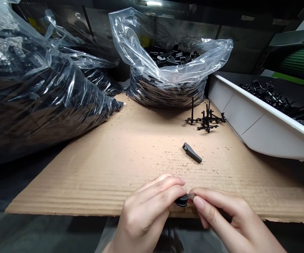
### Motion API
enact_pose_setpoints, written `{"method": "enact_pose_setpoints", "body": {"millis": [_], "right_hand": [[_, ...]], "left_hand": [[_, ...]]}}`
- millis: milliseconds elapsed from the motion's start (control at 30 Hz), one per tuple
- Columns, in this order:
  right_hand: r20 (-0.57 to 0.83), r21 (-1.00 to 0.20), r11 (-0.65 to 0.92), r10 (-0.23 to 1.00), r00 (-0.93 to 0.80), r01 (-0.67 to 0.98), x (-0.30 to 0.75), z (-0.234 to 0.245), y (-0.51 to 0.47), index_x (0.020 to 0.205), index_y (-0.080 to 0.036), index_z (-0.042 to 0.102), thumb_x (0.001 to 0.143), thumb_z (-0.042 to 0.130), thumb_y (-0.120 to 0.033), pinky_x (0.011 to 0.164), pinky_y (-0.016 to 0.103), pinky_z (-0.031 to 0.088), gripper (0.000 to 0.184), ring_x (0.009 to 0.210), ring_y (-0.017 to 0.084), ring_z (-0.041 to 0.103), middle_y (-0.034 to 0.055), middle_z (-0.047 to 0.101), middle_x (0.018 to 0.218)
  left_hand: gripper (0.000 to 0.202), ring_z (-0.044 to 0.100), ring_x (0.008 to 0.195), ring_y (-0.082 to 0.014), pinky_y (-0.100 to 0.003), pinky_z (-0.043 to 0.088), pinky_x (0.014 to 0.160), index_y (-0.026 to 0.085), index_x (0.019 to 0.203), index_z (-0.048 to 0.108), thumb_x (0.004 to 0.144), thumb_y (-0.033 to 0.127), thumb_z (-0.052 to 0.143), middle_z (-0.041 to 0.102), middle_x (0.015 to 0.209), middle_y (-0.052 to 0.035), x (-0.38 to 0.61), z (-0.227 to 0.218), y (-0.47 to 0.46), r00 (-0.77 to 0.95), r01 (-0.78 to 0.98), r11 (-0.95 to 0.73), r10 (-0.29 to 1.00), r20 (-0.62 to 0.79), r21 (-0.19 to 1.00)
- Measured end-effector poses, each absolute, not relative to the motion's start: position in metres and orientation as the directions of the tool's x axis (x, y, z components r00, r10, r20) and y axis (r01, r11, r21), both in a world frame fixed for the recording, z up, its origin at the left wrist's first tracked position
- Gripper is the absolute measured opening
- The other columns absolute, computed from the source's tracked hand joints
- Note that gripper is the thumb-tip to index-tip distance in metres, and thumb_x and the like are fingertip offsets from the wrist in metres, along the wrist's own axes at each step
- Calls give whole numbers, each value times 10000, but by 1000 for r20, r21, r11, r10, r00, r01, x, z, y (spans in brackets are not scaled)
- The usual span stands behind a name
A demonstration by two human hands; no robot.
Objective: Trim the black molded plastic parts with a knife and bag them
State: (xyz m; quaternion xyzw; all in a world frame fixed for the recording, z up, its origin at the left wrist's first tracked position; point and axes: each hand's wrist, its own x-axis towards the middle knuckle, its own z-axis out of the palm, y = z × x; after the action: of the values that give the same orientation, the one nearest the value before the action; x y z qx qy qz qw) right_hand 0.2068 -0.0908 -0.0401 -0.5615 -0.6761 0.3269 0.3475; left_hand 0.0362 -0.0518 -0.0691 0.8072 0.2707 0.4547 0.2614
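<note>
My left hand (148, 211) and my right hand (226, 218) meet at the near edge of a cardboard sheet (131, 154). Together they pinch a small black plastic part (182, 200) between thumb and fingertips; most of it is hidden by the fingers. A loose black plastic clip (192, 153) lies on the cardboard just beyond the hands. Farther back, a small cluster of black plastic sprue pieces (206, 119) stands on the cardboard.
An open clear bag of black parts (170, 66) stands at the back centre. Large filled plastic bags (36, 91) crowd the left side. A white tray (263, 119) holding black sprues runs along the right. A green ribbed surface (303, 61) shows at the far right.
</note>
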Motion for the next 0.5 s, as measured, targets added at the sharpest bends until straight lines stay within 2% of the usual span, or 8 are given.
{"method": "enact_pose_setpoints", "body": {"millis": [100, 200, 300, 400, 500], "right_hand": [[-52, -851, 119, 951, -306, 512, 216, -29, -79, 599, -191, 547, 844, 404, -263, 466, 160, 388, 292, 485, 85, 464, -45, 449, 494], [-275, -900, -86, 871, -406, 427, 222, -22, -72, 635, -165, 577, 830, 431, -268, 406, 157, 277, 264, 424, 49, 332, -67, 384, 462], [-396, -909, -283, 819, -416, 307, 223, -21, -76, 689, -161, 627, 785, 495, -293, 406, 164, 242, 210, 417, 42, 322, -64, 417, 458], [-408, -912, -369, 852, -327, 178, 217, -25, -85, 711, -174, 647, 764, 537, -339, 414, 146, 258, 206, 419, 31, 336, -60, 450, 468], [-263, -963, -253, 957, -122, 92, 208, -32, -90, 746, -219, 671, 744, 570, -356, 407, 119, 320, 170, 411, 25, 377, -44, 528, 518]], "left_hand": [[361, 623, 914, -169, -239, 478, 860, 174, 985, 627, 751, -53, 473, 666, 994, -40, 37, -67, -52, 450, 185, -720, 667, 593, 669], [323, 632, 893, -148, -190, 476, 846, 164, 950, 637, 757, -44, 482, 675, 965, -36, 40, -63, -51, 458, 170, -707, 673, 581, 686], [290, 638, 881, -150, -187, 488, 819, 175, 925, 645, 762, -17, 502, 681, 960, -32, 41, -60, -49, 443, 192, -680, 704, 556, 708], [280, 647, 856, -158, -195, 509, 771, 196, 912, 648, 767, 3, 504, 686, 947, -25, 40, -60, -47, 425, 196, -649, 732, 532, 736], [308, 647, 849, -159, -193, 509, 766, 207, 928, 641, 759, -10, 501, 685, 941, -20, 42, -63, -48, 441, 173, -643, 728, 525, 746]]}}
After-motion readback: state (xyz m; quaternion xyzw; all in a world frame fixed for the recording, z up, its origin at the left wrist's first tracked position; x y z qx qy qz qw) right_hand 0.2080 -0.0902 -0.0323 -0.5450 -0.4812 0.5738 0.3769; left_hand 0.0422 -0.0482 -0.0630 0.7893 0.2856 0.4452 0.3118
